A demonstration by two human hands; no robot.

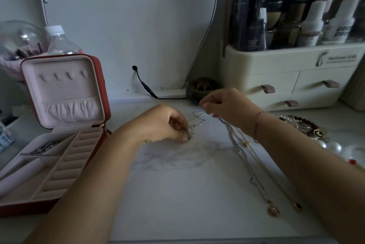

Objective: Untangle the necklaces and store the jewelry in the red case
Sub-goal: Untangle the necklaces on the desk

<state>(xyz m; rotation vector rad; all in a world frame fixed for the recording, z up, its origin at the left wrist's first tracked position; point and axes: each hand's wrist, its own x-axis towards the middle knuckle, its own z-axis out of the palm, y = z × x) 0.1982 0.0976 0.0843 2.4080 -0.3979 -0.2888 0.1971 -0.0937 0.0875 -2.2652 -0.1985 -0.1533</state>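
Left hand (pixel 164 123): fingertips pinch a knot of the thin silver chain (pixel 201 121), low over the counter (pixel 177 194).
Right hand (pixel 227 105): pinches the same chain's other end.
Other necklaces (pixel 240 145): stretched along the counter beneath the right wrist.
Red case (pixel 29 207): open at left, with a dark chain (pixel 45 147) in one compartment.

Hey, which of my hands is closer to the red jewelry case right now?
Left. The left hand pinches the tangled chain just right of the red case; the right hand pinches the same chain farther right, beyond the left hand.
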